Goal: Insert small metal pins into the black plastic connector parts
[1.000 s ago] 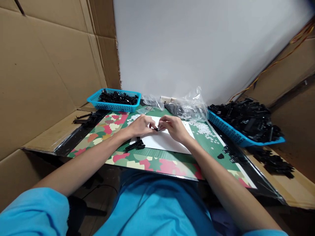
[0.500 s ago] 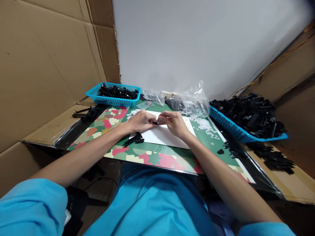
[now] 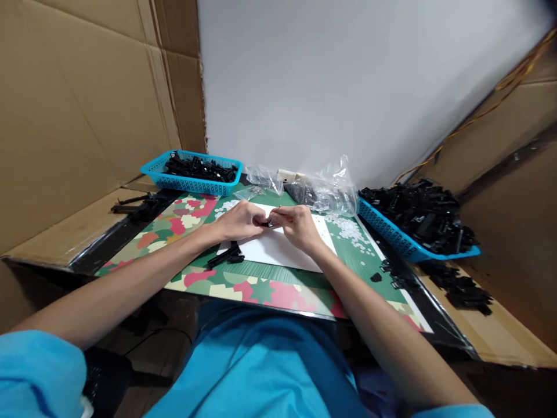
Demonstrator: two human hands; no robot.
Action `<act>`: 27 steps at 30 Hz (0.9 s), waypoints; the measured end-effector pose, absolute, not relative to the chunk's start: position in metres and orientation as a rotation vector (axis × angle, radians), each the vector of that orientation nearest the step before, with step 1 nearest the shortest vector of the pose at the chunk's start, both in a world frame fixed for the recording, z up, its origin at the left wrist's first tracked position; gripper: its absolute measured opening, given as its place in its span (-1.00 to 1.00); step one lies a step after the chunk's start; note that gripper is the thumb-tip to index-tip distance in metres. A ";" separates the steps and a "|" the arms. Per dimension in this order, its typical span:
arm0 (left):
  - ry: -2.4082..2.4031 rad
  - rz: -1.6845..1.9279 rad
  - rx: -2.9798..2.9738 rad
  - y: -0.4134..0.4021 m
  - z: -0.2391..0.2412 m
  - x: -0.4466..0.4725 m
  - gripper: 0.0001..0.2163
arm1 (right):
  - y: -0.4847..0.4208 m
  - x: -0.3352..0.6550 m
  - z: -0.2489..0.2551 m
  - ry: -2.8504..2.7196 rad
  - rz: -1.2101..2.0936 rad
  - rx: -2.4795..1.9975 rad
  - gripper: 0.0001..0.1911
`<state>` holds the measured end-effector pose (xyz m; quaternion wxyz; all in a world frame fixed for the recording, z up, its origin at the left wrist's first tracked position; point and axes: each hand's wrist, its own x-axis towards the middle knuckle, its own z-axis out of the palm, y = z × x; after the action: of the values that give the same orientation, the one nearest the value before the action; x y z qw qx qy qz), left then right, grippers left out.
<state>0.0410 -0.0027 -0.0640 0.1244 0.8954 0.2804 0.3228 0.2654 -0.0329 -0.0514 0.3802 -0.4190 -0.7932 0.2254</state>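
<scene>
My left hand (image 3: 241,221) and my right hand (image 3: 295,225) meet over a white sheet (image 3: 278,252) on the patterned mat (image 3: 261,287). Both pinch a small black plastic part (image 3: 268,222) between their fingertips, fingers curled in. A few assembled black pieces (image 3: 226,255) lie on the mat's near left part, just below my left wrist. Small white bits (image 3: 348,229) are scattered to the right of my right hand.
A blue basket (image 3: 190,173) of black parts stands at the back left; a larger blue basket (image 3: 394,235) heaped with black parts is at the right. Clear plastic bags (image 3: 324,188) lie behind my hands. Loose black parts (image 3: 461,289) sit on cardboard at right. Cardboard walls flank the table.
My hands stay pinched together on the small black part, fingers shifting slightly. The camera view has drifted, so everything sits a little further left in the picture.
</scene>
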 end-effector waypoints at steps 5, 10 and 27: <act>0.853 1.052 2.477 0.003 -0.062 0.040 -0.93 | -0.028 0.268 -0.041 -1.792 0.653 -0.973 -0.67; 1.111 1.477 2.213 0.015 -0.052 0.028 -0.75 | -0.012 0.281 -0.022 -1.763 0.782 -0.987 -0.65; 1.124 1.361 2.372 0.014 -0.050 0.024 -0.81 | 0.015 0.273 -0.059 -2.176 0.644 -1.402 -0.86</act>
<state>0.0239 0.0143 -0.0502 0.0923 0.7987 0.3786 0.4584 0.2733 0.0149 -0.0586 0.2350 -0.5108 -0.7930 0.2347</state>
